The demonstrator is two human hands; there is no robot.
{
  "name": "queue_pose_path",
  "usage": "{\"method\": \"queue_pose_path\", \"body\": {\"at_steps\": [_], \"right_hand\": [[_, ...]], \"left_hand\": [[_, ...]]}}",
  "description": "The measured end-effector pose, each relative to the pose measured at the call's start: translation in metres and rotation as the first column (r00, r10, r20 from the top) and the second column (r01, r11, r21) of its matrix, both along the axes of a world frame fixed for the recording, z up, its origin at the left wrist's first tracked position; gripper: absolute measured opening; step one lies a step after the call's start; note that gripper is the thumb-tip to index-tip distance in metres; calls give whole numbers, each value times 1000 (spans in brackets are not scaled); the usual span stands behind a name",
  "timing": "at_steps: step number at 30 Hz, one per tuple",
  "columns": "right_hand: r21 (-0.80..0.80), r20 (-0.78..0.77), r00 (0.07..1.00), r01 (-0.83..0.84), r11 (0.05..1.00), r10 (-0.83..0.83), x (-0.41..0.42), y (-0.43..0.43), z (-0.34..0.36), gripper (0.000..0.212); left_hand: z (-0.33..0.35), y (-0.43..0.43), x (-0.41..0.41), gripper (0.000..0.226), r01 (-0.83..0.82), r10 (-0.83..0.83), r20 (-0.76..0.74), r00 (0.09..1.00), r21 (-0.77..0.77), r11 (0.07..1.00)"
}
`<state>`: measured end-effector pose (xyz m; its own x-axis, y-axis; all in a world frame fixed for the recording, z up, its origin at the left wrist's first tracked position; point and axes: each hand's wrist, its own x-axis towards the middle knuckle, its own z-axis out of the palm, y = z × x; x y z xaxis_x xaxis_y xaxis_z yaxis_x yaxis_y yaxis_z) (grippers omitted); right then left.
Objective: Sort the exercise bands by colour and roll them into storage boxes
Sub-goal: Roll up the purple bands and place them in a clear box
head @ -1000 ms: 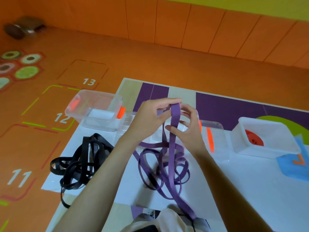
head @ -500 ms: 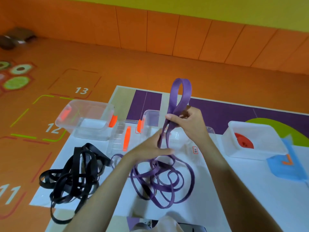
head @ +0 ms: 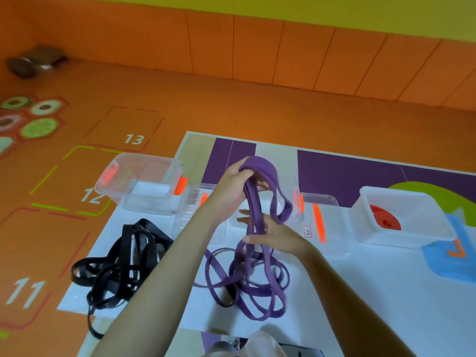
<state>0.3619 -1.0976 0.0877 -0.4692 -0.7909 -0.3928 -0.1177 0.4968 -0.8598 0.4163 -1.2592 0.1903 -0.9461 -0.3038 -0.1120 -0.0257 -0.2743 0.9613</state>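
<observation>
Purple exercise bands [head: 253, 287] lie in a loose tangle on the white mat, with part of them lifted. My left hand [head: 231, 188] holds the top of the lifted purple loops, which drape over its fingers. Lower down, my right hand [head: 273, 235] pinches the same hanging strands. Black bands [head: 123, 261] sit in a heap at the left of the mat, untouched. A clear storage box [head: 144, 186] stands at the back left. Another clear box [head: 327, 220] with orange clips is behind my hands. A white box [head: 404, 222] at the right holds a red rolled band [head: 385, 220].
The white and purple mat [head: 386, 292] lies on an orange floor with printed numbers 11, 12 and 13. A blue patch [head: 448, 264] is at the mat's right edge. An orange wall runs along the back. A dark object [head: 31, 63] lies in the far left corner.
My left hand rose from below to the top of the lifted purple loop, and my right hand dropped to grip the strands lower down. More loops now hang gathered between the hands.
</observation>
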Motion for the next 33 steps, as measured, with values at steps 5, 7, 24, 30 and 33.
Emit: {"method": "queue_pose_path", "body": {"at_steps": [5,7,24,30,33], "right_hand": [[-7,-18,1000,9,1000,-9,12,-1,-16,17],[0,-15,997,72,997,-72,9,8,-25,16],[-78,-68,953,291,953,-297,2,26,22,14],[-218,-68,922,358,908,-380,2,31,68,13],[-261,-80,904,387,885,-419,0,31,78,13]], "left_hand": [[25,-15,-3,38,-86,93,-61,994,111,990],[31,-31,-2,38,-180,191,-52,980,168,969],[33,-85,13,29,-395,396,-35,918,-203,896],[13,-91,21,25,-409,433,35,901,-265,873],[0,-88,22,22,-348,403,94,911,-350,870]]}}
